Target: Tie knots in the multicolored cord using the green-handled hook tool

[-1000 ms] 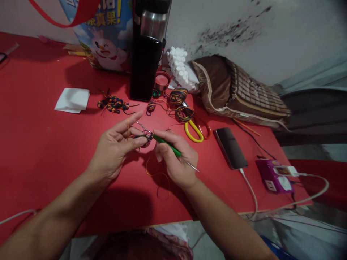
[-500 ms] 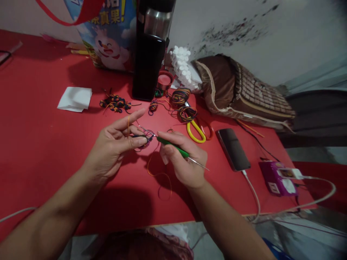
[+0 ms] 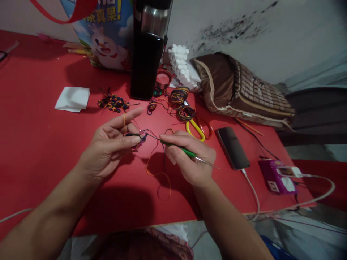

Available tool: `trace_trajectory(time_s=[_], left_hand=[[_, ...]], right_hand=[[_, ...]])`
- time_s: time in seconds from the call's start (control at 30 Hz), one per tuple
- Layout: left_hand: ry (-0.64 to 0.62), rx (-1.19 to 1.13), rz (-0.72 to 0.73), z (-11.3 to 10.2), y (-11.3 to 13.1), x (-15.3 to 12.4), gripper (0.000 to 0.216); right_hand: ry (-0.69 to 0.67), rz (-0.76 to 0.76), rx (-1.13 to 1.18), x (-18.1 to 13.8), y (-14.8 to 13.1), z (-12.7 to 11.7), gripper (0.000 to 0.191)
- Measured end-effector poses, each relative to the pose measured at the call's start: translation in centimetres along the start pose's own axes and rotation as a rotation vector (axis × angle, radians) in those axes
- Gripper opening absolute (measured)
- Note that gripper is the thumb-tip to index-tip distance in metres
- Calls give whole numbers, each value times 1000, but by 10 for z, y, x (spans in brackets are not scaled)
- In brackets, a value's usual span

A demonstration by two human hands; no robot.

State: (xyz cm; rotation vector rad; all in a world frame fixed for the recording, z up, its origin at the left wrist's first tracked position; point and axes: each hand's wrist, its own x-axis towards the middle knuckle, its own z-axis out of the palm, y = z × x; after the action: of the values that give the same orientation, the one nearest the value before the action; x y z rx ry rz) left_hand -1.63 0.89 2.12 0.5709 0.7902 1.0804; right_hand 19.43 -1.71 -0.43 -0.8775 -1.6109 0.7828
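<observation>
My left hand [image 3: 111,144] pinches a small dark, multicoloured crochet piece [image 3: 137,141] between thumb and fingers. Its index finger points up and out, with orange yarn looped round it. In my right hand [image 3: 191,155] is a crochet hook [image 3: 177,147] with a green handle, held like a pen. The hook's thin metal tip reaches left to the piece, where strands run to it. A loose strand of orange yarn [image 3: 158,174] curls down onto the table below the hands. Behind lie wound multicoloured yarn [image 3: 179,95] and a finished-looking knotted cluster [image 3: 113,103].
On the red table [image 3: 35,144] are yellow-handled scissors [image 3: 195,130], a phone [image 3: 232,148] on a white cable, a purple box [image 3: 277,177] and folded white paper [image 3: 72,99]. A dark phone [image 3: 146,66] leans on a bottle [image 3: 154,20]; a printed bag [image 3: 107,39] and brown cushion [image 3: 217,76] stand behind.
My right hand has drawn the hook to the right, away from the crochet piece, with strands now stretched between them. My left hand has shifted slightly left, still gripping the piece.
</observation>
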Motion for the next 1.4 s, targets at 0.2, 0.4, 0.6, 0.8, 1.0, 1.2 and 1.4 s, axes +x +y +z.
trace_trajectory(time_s=[0.2,0.4,0.6,0.8,1.0,1.2,1.4], left_hand=[[-43,-11,-10,-4,1,-1,49],[-56,3,-5,-4,1,1,44],[9,75,19,-2,-3,0,41],[120,211,200,-1,-21,-1,45],[164,341,344,5,-29,-4,50],[141,352,304,8,-29,-6,51],[58,279,255,1,-33,-2,55]], right_hand=[[-47,-32,-6,4,-5,-8,26],[-63,21,47,5,-5,-14,24],[-45,200,364,1,8,-10,21],[4,367,683,2,13,16,20],[95,391,685,3,15,28,22],[108,381,673,1,17,29,22],[92,370,609,-1,14,24,19]])
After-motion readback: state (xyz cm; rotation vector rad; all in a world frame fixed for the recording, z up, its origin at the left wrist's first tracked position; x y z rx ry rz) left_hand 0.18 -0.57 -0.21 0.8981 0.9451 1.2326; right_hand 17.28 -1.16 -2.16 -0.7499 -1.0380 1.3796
